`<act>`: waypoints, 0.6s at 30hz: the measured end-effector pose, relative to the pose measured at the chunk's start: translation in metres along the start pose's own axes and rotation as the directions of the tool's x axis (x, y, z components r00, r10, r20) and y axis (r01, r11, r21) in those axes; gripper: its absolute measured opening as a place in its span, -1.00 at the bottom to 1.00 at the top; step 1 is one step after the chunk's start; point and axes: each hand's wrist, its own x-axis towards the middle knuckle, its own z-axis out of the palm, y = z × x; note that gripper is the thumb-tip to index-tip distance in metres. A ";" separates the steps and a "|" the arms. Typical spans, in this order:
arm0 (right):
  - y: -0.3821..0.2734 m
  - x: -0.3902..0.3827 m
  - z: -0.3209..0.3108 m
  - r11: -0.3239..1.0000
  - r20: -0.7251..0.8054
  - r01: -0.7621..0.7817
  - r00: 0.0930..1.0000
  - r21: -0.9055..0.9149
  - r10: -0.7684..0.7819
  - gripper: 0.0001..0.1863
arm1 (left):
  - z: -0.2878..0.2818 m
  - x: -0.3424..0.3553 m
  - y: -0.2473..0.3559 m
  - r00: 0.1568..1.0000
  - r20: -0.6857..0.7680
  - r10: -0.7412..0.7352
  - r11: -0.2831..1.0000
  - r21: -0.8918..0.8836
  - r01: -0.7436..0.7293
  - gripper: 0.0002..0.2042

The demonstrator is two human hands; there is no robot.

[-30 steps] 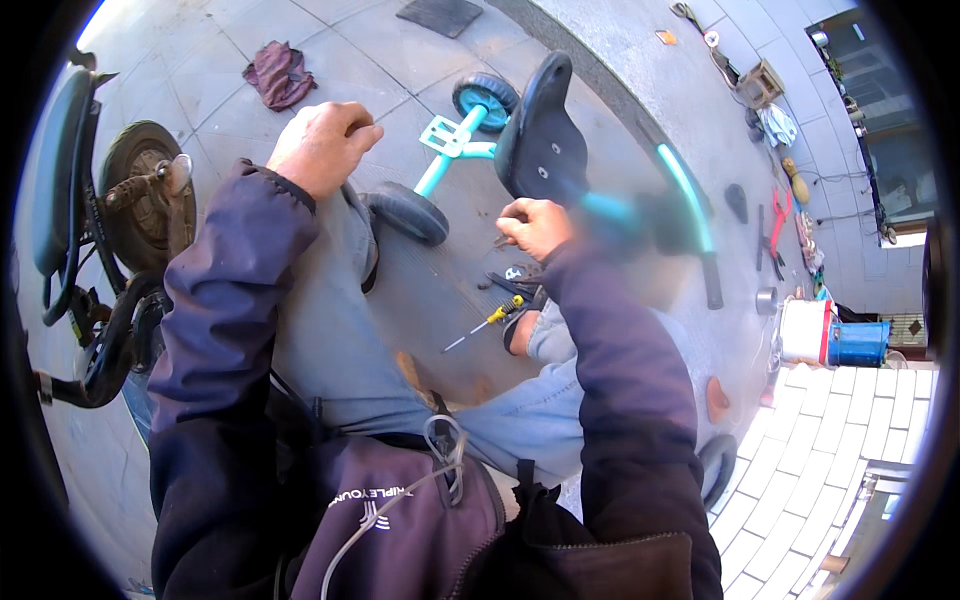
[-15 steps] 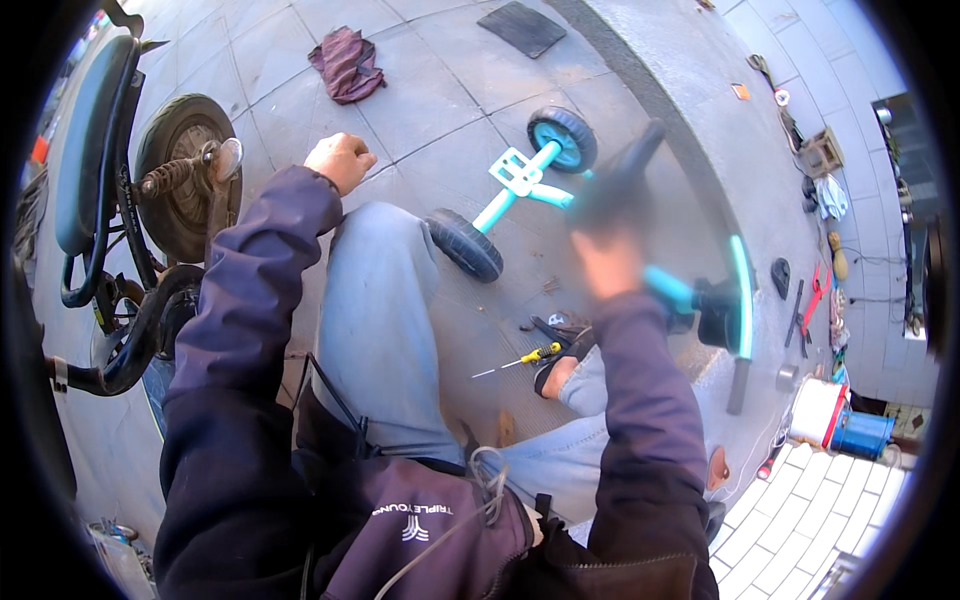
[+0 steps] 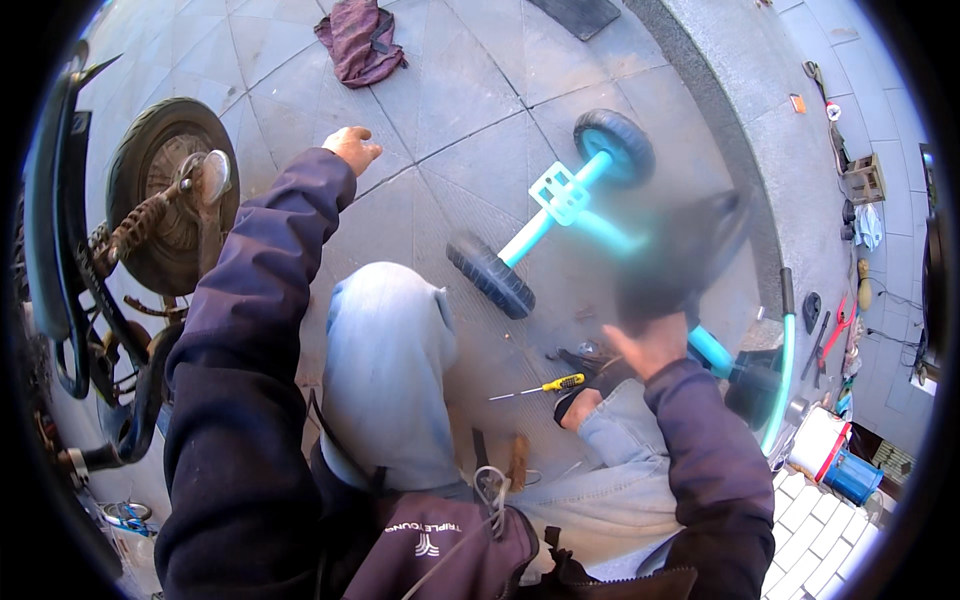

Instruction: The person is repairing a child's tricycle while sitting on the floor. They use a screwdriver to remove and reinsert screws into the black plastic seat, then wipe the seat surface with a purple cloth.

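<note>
A turquoise child's tricycle (image 3: 530,238) lies tilted on the paving in front of me, its two black rear wheels (image 3: 490,277) on the left side. A dark, smeared shape that looks like its seat (image 3: 690,245) covers the middle of the frame. My right hand (image 3: 655,345) grips the lower edge of that seat, thumb sticking out; the other fingers are hidden. Farther right are the turquoise handlebar (image 3: 787,350) and its black grip. Out to the left, my left hand (image 3: 355,148) hovers over the paving with fingers partly stretched, holding nothing.
A yellow-handled screwdriver (image 3: 562,383) lies by my foot. On the left stands a motorbike-like vehicle with a rusty wheel (image 3: 170,190). A maroon cloth (image 3: 360,42) lies beyond. Along the right are a raised kerb (image 3: 740,150), red-handled pliers (image 3: 838,325) and a blue bucket (image 3: 852,468).
The tricycle has turned with my right hand, its handlebar swinging to a different slant. My left hand's fingers have loosened. The whole view has shifted, too.
</note>
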 end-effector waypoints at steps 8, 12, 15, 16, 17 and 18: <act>-0.015 0.005 -0.008 0.974 0.032 0.096 0.995 -0.207 -0.091 -0.43 | 0.029 0.083 -0.028 1.000 0.016 -0.022 0.990 0.138 0.020 -0.45; -0.015 0.007 -0.010 0.993 0.192 0.044 0.981 -0.110 -0.023 -0.45 | 0.032 0.119 -0.041 0.999 0.005 -0.046 0.981 0.190 0.045 -0.42; -0.017 0.013 -0.015 0.998 0.313 -0.062 0.948 -0.002 0.059 -0.43 | 0.035 0.138 -0.048 0.998 0.046 -0.038 0.961 0.275 0.024 -0.43; -0.017 0.014 -0.016 0.996 0.360 -0.091 0.930 0.021 0.077 -0.42 | 0.034 0.145 -0.050 0.996 0.093 -0.018 0.944 0.328 -0.013 -0.43; -0.017 0.015 -0.015 0.999 0.314 -0.053 0.948 0.007 0.048 -0.41 | 0.033 0.153 -0.051 0.990 0.141 0.002 0.925 0.377 -0.056 -0.44; -0.017 0.014 -0.014 1.000 0.269 -0.017 0.963 -0.008 0.019 -0.40 | 0.034 0.160 -0.051 0.991 0.136 -0.020 0.919 0.392 -0.035 -0.47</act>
